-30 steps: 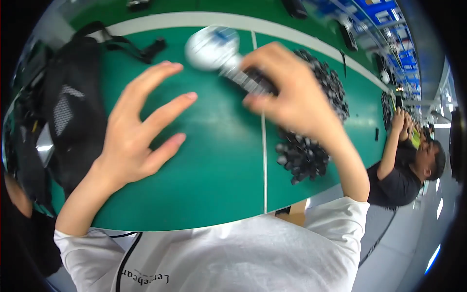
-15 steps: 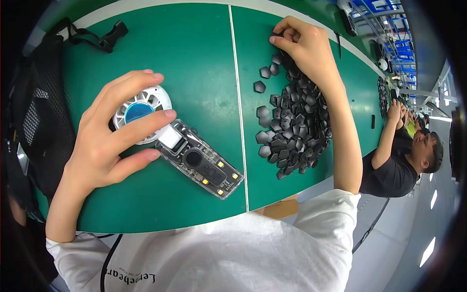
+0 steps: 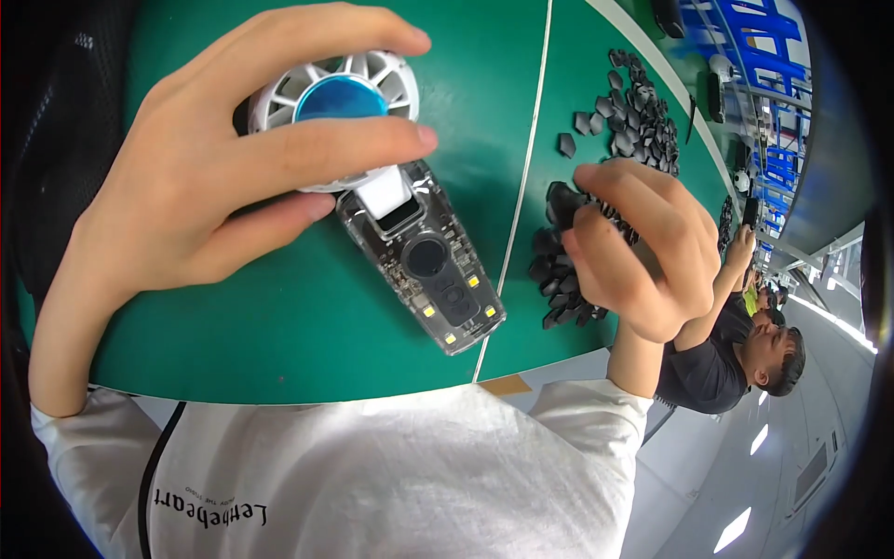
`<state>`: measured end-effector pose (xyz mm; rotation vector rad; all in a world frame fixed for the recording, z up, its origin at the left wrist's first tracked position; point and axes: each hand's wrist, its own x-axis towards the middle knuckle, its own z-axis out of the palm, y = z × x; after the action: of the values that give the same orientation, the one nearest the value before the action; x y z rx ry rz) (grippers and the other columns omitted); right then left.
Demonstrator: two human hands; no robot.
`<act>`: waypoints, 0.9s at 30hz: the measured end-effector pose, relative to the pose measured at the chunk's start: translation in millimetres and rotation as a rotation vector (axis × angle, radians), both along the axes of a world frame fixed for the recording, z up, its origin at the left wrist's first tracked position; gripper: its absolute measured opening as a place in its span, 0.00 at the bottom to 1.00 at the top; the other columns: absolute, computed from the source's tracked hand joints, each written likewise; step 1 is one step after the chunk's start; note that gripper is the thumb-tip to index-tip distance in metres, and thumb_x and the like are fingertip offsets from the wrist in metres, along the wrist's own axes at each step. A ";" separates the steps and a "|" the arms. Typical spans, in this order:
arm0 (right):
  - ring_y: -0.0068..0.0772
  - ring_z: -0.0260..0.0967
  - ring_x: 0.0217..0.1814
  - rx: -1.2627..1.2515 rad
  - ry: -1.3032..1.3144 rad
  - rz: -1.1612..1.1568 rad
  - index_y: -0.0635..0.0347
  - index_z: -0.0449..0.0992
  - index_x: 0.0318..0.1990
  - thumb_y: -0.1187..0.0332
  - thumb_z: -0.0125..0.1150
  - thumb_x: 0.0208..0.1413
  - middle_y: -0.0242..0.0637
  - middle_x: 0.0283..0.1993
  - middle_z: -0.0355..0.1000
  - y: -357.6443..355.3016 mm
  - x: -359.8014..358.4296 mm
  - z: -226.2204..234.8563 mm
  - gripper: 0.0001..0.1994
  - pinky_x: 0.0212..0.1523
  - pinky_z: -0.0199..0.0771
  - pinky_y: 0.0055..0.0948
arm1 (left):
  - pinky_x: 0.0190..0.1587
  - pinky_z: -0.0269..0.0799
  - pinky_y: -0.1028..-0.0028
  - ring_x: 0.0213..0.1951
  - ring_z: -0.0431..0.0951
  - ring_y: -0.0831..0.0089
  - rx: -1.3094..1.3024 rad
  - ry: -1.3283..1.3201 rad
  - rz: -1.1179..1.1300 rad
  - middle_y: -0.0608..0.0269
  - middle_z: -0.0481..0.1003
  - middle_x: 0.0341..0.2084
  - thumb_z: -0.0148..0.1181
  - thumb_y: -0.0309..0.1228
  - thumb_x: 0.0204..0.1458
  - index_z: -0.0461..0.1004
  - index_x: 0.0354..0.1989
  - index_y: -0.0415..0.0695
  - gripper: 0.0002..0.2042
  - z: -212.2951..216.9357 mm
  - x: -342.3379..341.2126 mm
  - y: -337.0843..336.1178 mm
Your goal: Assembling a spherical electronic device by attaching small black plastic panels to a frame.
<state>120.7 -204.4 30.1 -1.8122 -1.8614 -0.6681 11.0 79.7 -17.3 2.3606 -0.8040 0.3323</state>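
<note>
Left hand has a handheld fan, fingers spread but closed around the round white head: one lies along the top rim, another crosses the front just below the blue centre disc, and the thumb is tucked by the neck. The fan's see-through handle angles down to the right over the green table, its end overlapping the white line. You can see the circuit board inside, a round black button and four little yellowish LEDs. Can't tell if the handle is actually resting on anything.

Right hand is pinching a small black piece between thumb and index, the other fingers curled in. Beside and behind it there's a pile of black pentagonal pieces, partly hidden by the hand.
</note>
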 end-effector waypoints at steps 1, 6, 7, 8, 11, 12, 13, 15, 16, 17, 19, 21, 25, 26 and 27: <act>0.32 0.63 0.22 0.001 0.008 -0.001 0.60 0.77 0.30 0.78 0.67 0.43 0.38 0.25 0.73 3.6 -5.4 -0.1 0.07 0.21 0.63 0.23 | 0.60 0.71 0.52 0.59 0.71 0.44 0.001 0.008 -0.001 0.43 0.69 0.60 0.67 0.32 0.45 0.81 0.48 0.44 0.19 0.1 -1.1 1.9; 0.30 0.59 0.21 -0.023 0.383 -0.005 0.60 0.78 0.30 0.79 0.68 0.42 0.39 0.24 0.72 24.7 -33.5 -5.7 0.07 0.21 0.61 0.22 | 0.59 0.72 0.56 0.58 0.73 0.49 0.026 0.050 0.051 0.45 0.70 0.59 0.68 0.30 0.41 0.80 0.50 0.43 0.22 4.9 -7.0 6.2; 0.29 0.58 0.21 0.010 0.377 0.002 0.60 0.78 0.29 0.79 0.68 0.41 0.37 0.24 0.72 32.5 -37.6 -12.1 0.07 0.21 0.60 0.21 | 0.58 0.73 0.57 0.57 0.73 0.51 -0.020 0.038 0.077 0.46 0.70 0.59 0.69 0.30 0.40 0.80 0.51 0.42 0.24 3.4 -7.6 3.1; 0.27 0.57 0.20 0.046 0.370 0.021 0.61 0.78 0.28 0.79 0.68 0.40 0.36 0.23 0.71 42.5 -38.8 -17.6 0.06 0.21 0.60 0.21 | 0.58 0.73 0.59 0.56 0.73 0.52 -0.062 0.025 0.114 0.47 0.70 0.58 0.70 0.31 0.39 0.80 0.51 0.42 0.26 4.0 -8.9 0.3; 0.25 0.55 0.20 0.122 0.362 0.060 0.61 0.79 0.27 0.80 0.69 0.39 0.34 0.23 0.70 63.4 -44.5 -20.5 0.06 0.21 0.58 0.20 | 0.57 0.73 0.62 0.54 0.74 0.55 -0.139 0.003 0.194 0.49 0.71 0.57 0.72 0.32 0.36 0.79 0.53 0.40 0.29 5.7 -12.8 -2.6; 0.24 0.55 0.20 0.061 0.420 -0.006 0.61 0.79 0.26 0.79 0.70 0.39 0.33 0.22 0.70 69.3 -45.6 -16.1 0.06 0.21 0.58 0.19 | 0.54 0.75 0.63 0.50 0.76 0.57 -0.163 0.031 0.219 0.50 0.73 0.54 0.71 0.32 0.37 0.79 0.51 0.41 0.27 6.2 -13.8 -1.6; 0.23 0.55 0.20 -0.002 0.471 -0.077 0.61 0.79 0.25 0.79 0.70 0.39 0.32 0.22 0.70 74.6 -47.1 -11.0 0.06 0.21 0.58 0.19 | 0.50 0.76 0.65 0.46 0.78 0.58 -0.189 0.054 0.238 0.51 0.76 0.50 0.70 0.32 0.39 0.80 0.50 0.42 0.24 6.1 -13.8 -0.4; 0.22 0.55 0.19 -0.132 0.569 -0.214 0.61 0.79 0.24 0.79 0.72 0.39 0.30 0.22 0.69 82.6 -49.7 -5.5 0.06 0.21 0.57 0.18 | 0.44 0.80 0.67 0.38 0.81 0.62 -0.244 0.097 0.282 0.52 0.80 0.43 0.69 0.31 0.41 0.82 0.46 0.44 0.19 5.7 -14.0 1.6; 0.22 0.55 0.19 -0.128 0.568 -0.201 0.61 0.79 0.24 0.79 0.72 0.39 0.30 0.22 0.69 86.2 -50.9 -4.0 0.06 0.21 0.57 0.18 | 0.44 0.80 0.67 0.38 0.81 0.62 -0.237 0.095 0.294 0.52 0.80 0.43 0.69 0.31 0.41 0.82 0.46 0.44 0.19 6.3 -14.8 3.6; 0.21 0.55 0.19 -0.137 0.513 -0.193 0.62 0.78 0.24 0.79 0.72 0.39 0.29 0.22 0.69 88.3 -50.7 -2.6 0.06 0.21 0.57 0.18 | 0.45 0.79 0.68 0.40 0.81 0.60 -0.279 0.098 0.256 0.52 0.79 0.47 0.70 0.30 0.41 0.80 0.49 0.44 0.22 4.3 -13.8 5.5; 0.20 0.56 0.19 -0.170 0.418 -0.177 0.62 0.78 0.24 0.79 0.73 0.38 0.28 0.21 0.69 81.5 -50.3 4.8 0.07 0.21 0.57 0.18 | 0.47 0.78 0.70 0.43 0.81 0.58 -0.374 0.120 0.185 0.52 0.76 0.54 0.72 0.27 0.41 0.77 0.55 0.42 0.27 2.8 -14.2 -1.1; 0.19 0.57 0.19 -0.178 0.368 -0.163 0.63 0.78 0.24 0.79 0.73 0.38 0.27 0.21 0.69 78.1 -46.5 9.1 0.07 0.21 0.57 0.18 | 0.48 0.77 0.71 0.44 0.80 0.56 -0.414 0.128 0.153 0.52 0.75 0.57 0.73 0.26 0.40 0.76 0.57 0.41 0.30 7.5 -15.1 -4.4; 0.20 0.59 0.20 -0.263 0.506 -0.149 0.63 0.77 0.24 0.79 0.74 0.38 0.27 0.20 0.69 81.1 -26.9 17.8 0.08 0.22 0.58 0.17 | 0.45 0.78 0.72 0.45 0.80 0.60 -0.270 0.216 0.266 0.50 0.76 0.54 0.72 0.23 0.40 0.76 0.56 0.38 0.29 23.6 -8.0 -5.5; 0.20 0.59 0.20 -0.256 0.507 -0.138 0.63 0.77 0.24 0.79 0.74 0.38 0.27 0.20 0.69 81.0 -21.2 19.8 0.08 0.22 0.58 0.17 | 0.45 0.78 0.72 0.45 0.80 0.60 -0.261 0.214 0.276 0.50 0.76 0.54 0.72 0.23 0.40 0.76 0.56 0.38 0.29 26.6 -7.1 -8.2; 0.20 0.60 0.20 -0.286 0.487 -0.122 0.63 0.77 0.24 0.79 0.74 0.38 0.27 0.20 0.69 80.5 -14.7 21.7 0.08 0.22 0.59 0.17 | 0.44 0.78 0.72 0.44 0.80 0.61 -0.256 0.239 0.314 0.50 0.77 0.52 0.72 0.23 0.39 0.76 0.56 0.37 0.29 29.9 -5.8 -12.2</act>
<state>106.0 -123.9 51.8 -2.0494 -1.5812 0.0198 5.3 67.5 12.6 2.2249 -0.2604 0.2570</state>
